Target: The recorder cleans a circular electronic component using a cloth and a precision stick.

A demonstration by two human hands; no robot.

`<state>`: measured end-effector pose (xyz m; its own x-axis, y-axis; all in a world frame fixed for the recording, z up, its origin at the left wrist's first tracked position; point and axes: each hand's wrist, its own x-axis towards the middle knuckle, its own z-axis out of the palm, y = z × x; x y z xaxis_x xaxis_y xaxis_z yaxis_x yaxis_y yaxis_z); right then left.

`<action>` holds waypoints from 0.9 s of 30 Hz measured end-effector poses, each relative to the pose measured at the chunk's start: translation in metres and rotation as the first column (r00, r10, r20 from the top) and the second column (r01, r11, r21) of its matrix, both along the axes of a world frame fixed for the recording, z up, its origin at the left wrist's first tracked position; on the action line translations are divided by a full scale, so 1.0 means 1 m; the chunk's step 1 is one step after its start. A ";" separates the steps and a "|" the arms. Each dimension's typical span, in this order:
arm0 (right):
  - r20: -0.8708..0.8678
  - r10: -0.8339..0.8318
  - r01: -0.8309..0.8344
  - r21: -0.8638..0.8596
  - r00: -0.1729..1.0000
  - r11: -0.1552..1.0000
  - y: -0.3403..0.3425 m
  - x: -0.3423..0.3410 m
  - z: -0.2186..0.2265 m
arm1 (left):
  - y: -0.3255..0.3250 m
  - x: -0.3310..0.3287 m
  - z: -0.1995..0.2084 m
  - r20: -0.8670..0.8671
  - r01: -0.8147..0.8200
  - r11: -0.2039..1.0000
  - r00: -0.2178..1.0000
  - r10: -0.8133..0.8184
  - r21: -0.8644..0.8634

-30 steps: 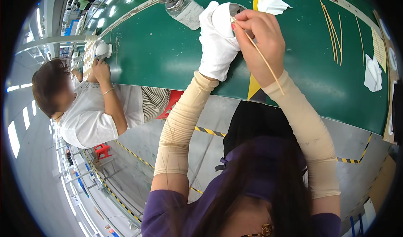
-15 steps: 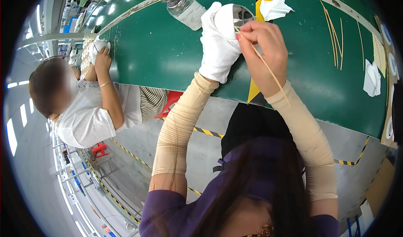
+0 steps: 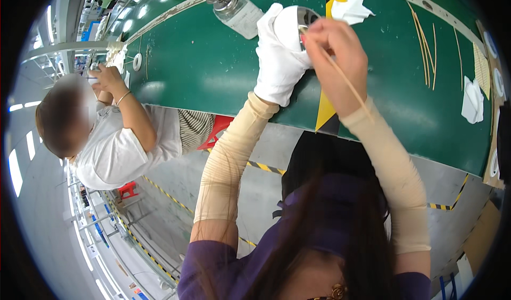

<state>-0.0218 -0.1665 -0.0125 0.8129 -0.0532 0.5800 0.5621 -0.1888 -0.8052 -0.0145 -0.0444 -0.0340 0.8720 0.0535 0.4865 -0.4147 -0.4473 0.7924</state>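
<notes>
In a white glove, my left hand [image 3: 279,66] grips a round white piece with a shiny, mirror-like dark face [image 3: 290,26] above the green table. My bare right hand [image 3: 338,55] pinches a thin wooden stick [image 3: 348,83]. The stick's tip end is at the edge of the shiny face, partly hidden by my fingers. Its long end slants down across my right wrist. Beyond my left hand stands a glass bottle with a metal top and a white label [image 3: 239,17].
White cloths [image 3: 348,5] lie at the far edge by yellow-black tape [image 3: 326,111]. Several thin sticks [image 3: 423,47] and a crumpled white cloth [image 3: 471,100] are on the right of the green table [image 3: 202,66]. At the left a co-worker [image 3: 125,146] handles a piece.
My right hand has shifted slightly right and is a little blurred, the stick moving with it. The co-worker's hands have drawn toward their head, and a white ring now shows on the table there.
</notes>
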 end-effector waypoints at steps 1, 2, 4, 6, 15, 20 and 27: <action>0.036 -0.011 0.012 -0.042 0.999 0.999 -0.001 -0.008 -0.003 | -0.002 -0.001 -0.001 -0.067 0.050 0.973 0.996 -0.067 -0.227; 0.073 -0.019 0.026 -0.083 0.997 0.996 -0.002 -0.012 -0.005 | -0.003 0.000 0.000 -0.062 0.049 0.972 0.996 -0.065 -0.229; 0.063 -0.025 0.029 -0.066 0.998 0.997 -0.002 -0.008 -0.004 | -0.004 0.000 0.002 -0.065 0.115 0.922 0.987 -0.149 -0.371; 0.008 -0.034 0.034 -0.041 0.999 0.999 -0.003 0.003 0.001 | -0.003 0.005 0.001 -0.046 0.054 0.991 0.997 -0.060 -0.125; 0.023 0.014 -0.014 -0.014 1.000 1.000 -0.003 0.007 0.004 | 0.004 0.008 -0.008 0.017 -0.001 1.000 1.000 0.001 -0.001; -0.124 0.078 -0.067 0.094 0.989 0.993 0.000 -0.006 0.005 | 0.009 0.008 -0.009 -0.087 0.137 0.952 0.982 -0.166 -0.272; -0.161 0.041 -0.024 0.103 0.986 0.994 -0.002 0.014 0.013 | 0.011 0.012 0.005 0.145 0.103 0.950 0.978 -0.151 0.295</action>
<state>-0.0075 -0.1689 0.0008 0.8983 -0.0762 0.4327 0.4264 -0.0867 -0.9004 -0.0022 -0.0329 -0.0285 0.7693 -0.2142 0.6018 -0.5963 -0.5790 0.5561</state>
